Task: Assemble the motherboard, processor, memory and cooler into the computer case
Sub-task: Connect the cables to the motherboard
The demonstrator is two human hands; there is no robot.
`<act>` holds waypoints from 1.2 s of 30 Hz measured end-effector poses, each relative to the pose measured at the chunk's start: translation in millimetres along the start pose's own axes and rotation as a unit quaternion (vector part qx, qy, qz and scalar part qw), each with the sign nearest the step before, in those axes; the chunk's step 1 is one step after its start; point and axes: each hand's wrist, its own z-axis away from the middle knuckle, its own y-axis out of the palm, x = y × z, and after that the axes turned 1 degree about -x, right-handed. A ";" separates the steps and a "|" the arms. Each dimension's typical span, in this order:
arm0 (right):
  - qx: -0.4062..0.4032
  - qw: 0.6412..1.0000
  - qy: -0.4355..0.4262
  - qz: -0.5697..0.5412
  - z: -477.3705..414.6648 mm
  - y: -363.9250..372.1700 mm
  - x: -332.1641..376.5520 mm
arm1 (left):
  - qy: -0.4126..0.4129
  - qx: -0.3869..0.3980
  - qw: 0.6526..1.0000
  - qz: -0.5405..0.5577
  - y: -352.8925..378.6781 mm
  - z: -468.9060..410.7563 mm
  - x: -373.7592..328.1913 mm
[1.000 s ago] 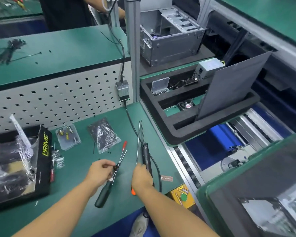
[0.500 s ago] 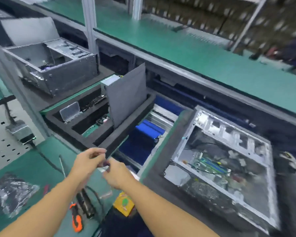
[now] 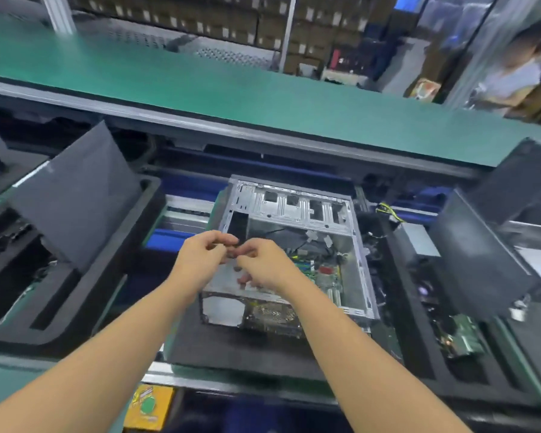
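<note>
- Roughly mid-frame, the computer case [image 3: 294, 205] lies on its side with its open face up, resting on a dark foam tray [image 3: 231, 348].
- Inside the case, in its right half, a green motherboard [image 3: 324, 276] lies flat, with loose cables [image 3: 306, 245] just above it in the picture.
- Both the left hand [image 3: 200, 264] and the right hand [image 3: 267, 268] are held over the left part of the open case, their fingertips meeting.
- On each hand the fingers are curled, thumb drawn against forefinger as in a pinch. Blur hides the spot where they meet, so I cannot tell whether they hold anything.
- At the left of the frame, a second foam tray [image 3: 85, 310] carries a dark panel [image 3: 75, 198] standing tilted in it.
- At the right, a third foam tray [image 3: 425, 364] carries another dark panel [image 3: 481, 260].
- Just right of the case sits a grey power supply [image 3: 416, 242] with yellow wires [image 3: 388, 210] at its far end.
- Toward the lower right, a green circuit board [image 3: 459, 339] lies in a slot of the third tray.
- Across the upper frame, behind the trays, runs a green bench [image 3: 231, 89].
- At the bottom edge, left of centre, there is a yellow label [image 3: 150, 407].
- In the upper right corner stands a blurred person [image 3: 519, 67].
</note>
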 end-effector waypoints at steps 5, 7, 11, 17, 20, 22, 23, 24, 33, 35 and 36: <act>-0.022 0.999 0.043 0.019 -9.0 -61.5 -47.7 | 0.006 0.090 0.985 -0.146 53.2 -30.8 12.0; -0.002 0.997 0.063 0.052 -19.2 -74.7 -66.6 | -0.010 0.103 0.971 -0.214 69.3 -42.3 24.0; 0.044 0.984 0.091 0.149 -45.4 -84.4 -102.9 | -0.035 0.162 0.908 -0.384 87.8 -58.9 51.3; 0.045 0.961 0.128 0.240 -63.9 -70.2 -148.0 | -0.081 0.238 0.837 -0.487 96.3 -78.9 80.1; 0.008 0.966 0.130 0.224 -68.0 -67.4 -156.1 | -0.086 0.258 0.823 -0.499 100.6 -88.4 90.3; 0.003 0.970 0.137 0.202 -70.9 -68.5 -159.4 | -0.084 0.264 0.813 -0.513 103.3 -94.7 94.5; 0.014 0.969 0.147 0.198 -72.0 -69.7 -161.2 | -0.088 0.264 0.807 -0.520 104.3 -97.8 96.3; 0.028 0.968 0.159 0.193 -72.8 -71.3 -163.3 | -0.093 0.265 0.801 -0.529 104.8 -100.5 98.6; -0.037 0.965 0.231 0.115 -78.9 -82.3 -172.2 | -0.070 0.253 0.782 -0.565 106.9 -101.7 109.3; -0.051 0.967 0.232 0.095 -79.9 -83.7 -172.0 | -0.046 0.220 0.816 -0.532 107.4 -103.0 108.5; -0.053 0.968 0.233 0.078 -80.3 -83.8 -171.6 | -0.037 0.209 0.838 -0.503 108.6 -103.4 107.4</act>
